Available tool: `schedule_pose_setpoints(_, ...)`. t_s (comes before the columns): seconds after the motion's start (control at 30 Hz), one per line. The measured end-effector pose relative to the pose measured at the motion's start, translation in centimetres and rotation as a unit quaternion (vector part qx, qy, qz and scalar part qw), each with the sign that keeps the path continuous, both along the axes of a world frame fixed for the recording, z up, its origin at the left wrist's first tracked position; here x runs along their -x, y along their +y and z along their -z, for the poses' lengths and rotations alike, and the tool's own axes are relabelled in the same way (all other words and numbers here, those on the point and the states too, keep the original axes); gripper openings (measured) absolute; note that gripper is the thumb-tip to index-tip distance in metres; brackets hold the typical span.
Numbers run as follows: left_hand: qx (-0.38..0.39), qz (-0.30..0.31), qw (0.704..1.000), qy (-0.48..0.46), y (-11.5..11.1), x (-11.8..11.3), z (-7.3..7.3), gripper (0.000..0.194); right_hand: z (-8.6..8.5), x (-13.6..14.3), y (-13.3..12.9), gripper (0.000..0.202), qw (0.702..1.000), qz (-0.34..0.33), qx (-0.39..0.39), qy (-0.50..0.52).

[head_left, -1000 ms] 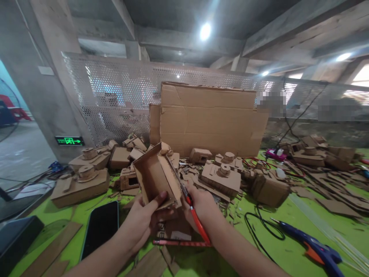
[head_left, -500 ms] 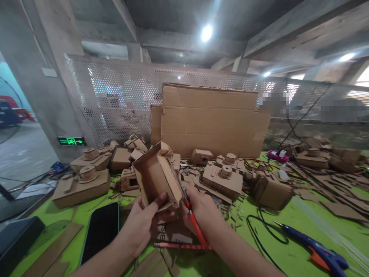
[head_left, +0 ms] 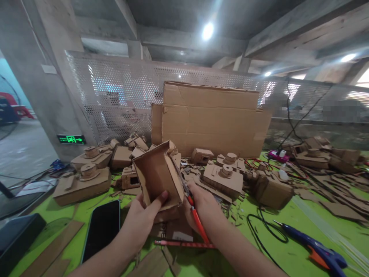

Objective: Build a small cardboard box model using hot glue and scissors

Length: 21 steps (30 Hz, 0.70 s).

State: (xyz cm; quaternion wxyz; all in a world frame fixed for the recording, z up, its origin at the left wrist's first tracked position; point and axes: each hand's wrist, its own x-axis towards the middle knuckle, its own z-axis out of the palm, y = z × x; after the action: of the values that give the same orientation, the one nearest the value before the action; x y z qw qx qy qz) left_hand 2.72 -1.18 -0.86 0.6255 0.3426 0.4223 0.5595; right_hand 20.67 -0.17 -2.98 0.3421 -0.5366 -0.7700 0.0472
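The cardboard box [head_left: 157,175] is in front of you, raised above the table [head_left: 83,211] and tilted, with its open side facing you. Your left hand [head_left: 141,217] grasps its lower left corner, the thumb pressed inside and the other fingers mostly hidden behind it. Your right hand [head_left: 203,204] is closed around a red-handled tool [head_left: 199,224], whose metal end lies along the right side of the box; you cannot tell from here whether it bites into the cardboard.

Below your hands lies a printed piece of cardboard [head_left: 180,229], and a pink pencil [head_left: 175,243] runs crosswise just nearer to you. To your left, a phone [head_left: 102,227] lies with its dark screen up, beside a strip of cardboard [head_left: 54,246]. To your right, a blue glue gun [head_left: 314,244] with an orange trigger rests near a loop of black cord [head_left: 250,227].

Beyond your hands, among scraps, you have camera-shaped cardboard pieces with round knobs on top, one on the left [head_left: 83,184] and another on the right [head_left: 223,181]. A large cardboard sheet [head_left: 213,123] stands behind them, in front of a perforated screen [head_left: 123,92].
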Motion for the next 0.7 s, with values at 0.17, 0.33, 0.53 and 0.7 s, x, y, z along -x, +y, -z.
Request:
schedule_pose_setpoints(0.17, 0.006, 0.005, 1.000, -0.023, -0.2, 0.1, 0.2, 0.050, 0.5, 0.0, 0.3, 0.019, 0.999, -0.032, 0.001, 0.027)
schedule_pose_setpoints(0.33, 0.000, 0.006, 1.000, -0.008, -0.1, 0.2, 0.4, 0.044, 1.0, 0.0, 0.6, 0.024, 1.000, -0.004, 0.002, 0.018)
schedule_pose_setpoints(0.53, 0.022, -0.008, 0.999, -0.022, -0.3, -0.2, 0.0, 0.044, 0.8, -0.2, 0.4, 0.022, 1.000, 0.001, 0.017, 0.025)
schedule_pose_setpoints(0.7, 0.018, 0.033, 0.996, -0.084, -0.6, -0.1, -0.7, 0.028, -0.3, -0.4, 0.0, 0.020, 0.993, -0.051, 0.025, 0.102)
